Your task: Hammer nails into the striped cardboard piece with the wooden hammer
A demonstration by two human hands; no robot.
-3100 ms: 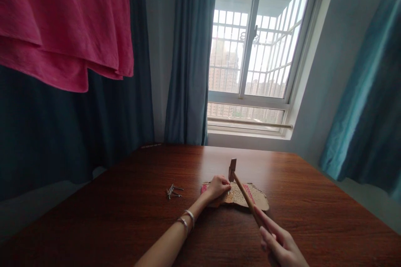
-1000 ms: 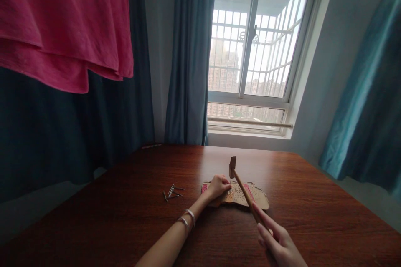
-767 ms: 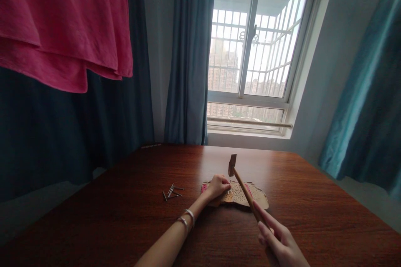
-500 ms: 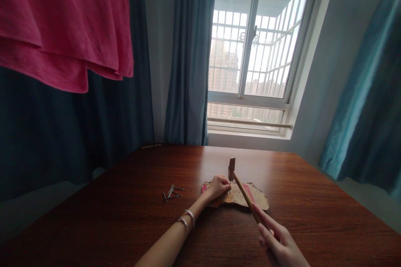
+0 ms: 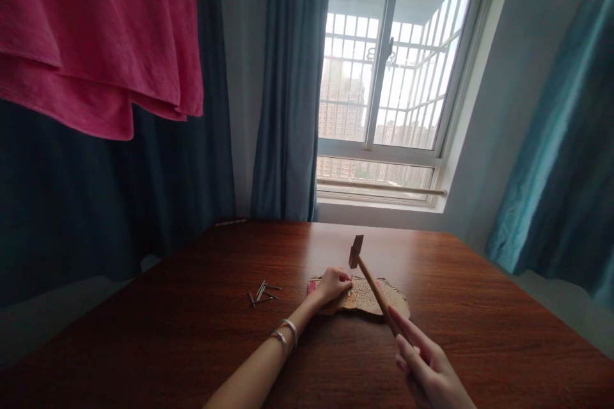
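On the brown table lies a torn piece of cardboard, dotted with many holes and marked pink and orange. My left hand rests on its left part, fingers pinched around a thin upright nail; the nail's lower end is hard to make out. My right hand is closed round the wooden handle of a hammer. The hammer's head is raised just above the nail, apart from it. Several loose nails lie in a small heap left of my left hand.
The wooden table stretches out to the wall below a barred window. Blue curtains hang on both sides. A pink cloth hangs at the upper left, above the table's height.
The hammer's head has lifted a little and tilted back, away from the nail. My left hand keeps its pinch in the same place.
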